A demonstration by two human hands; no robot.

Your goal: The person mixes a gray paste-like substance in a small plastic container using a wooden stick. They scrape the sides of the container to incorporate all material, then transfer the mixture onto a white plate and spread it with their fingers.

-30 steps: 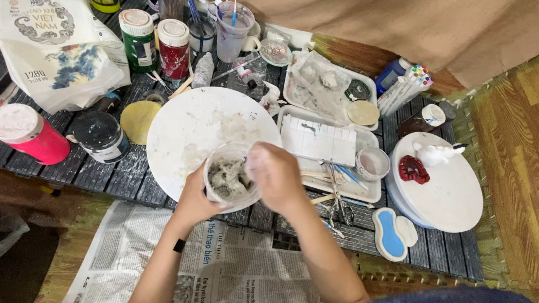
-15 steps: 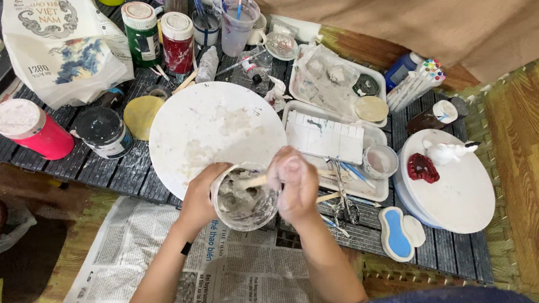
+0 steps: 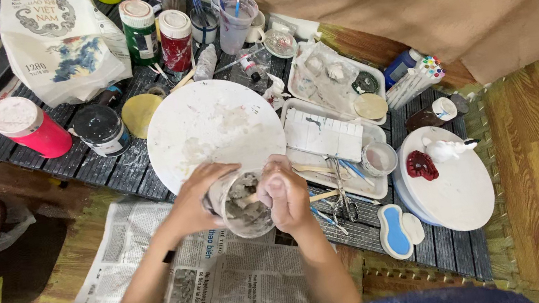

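We see the left hand [image 3: 190, 202] wrapped around the side of a small grey-smeared cup [image 3: 243, 206] while the right hand [image 3: 285, 194] is closed on a stick [image 3: 252, 198] dipping into it, the cup held between both hands just below the big white round plate [image 3: 211, 121], above the newspaper [image 3: 229, 273].

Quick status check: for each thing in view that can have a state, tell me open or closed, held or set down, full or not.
small cup: held by left hand, grey paste inside
stick: in cup, gripped by right hand
round white plate: flat on table, smeared
pink jar: lid on, upright
green jar: lid on
red jar: lid on
dark tin: lid on
newspaper: spread flat
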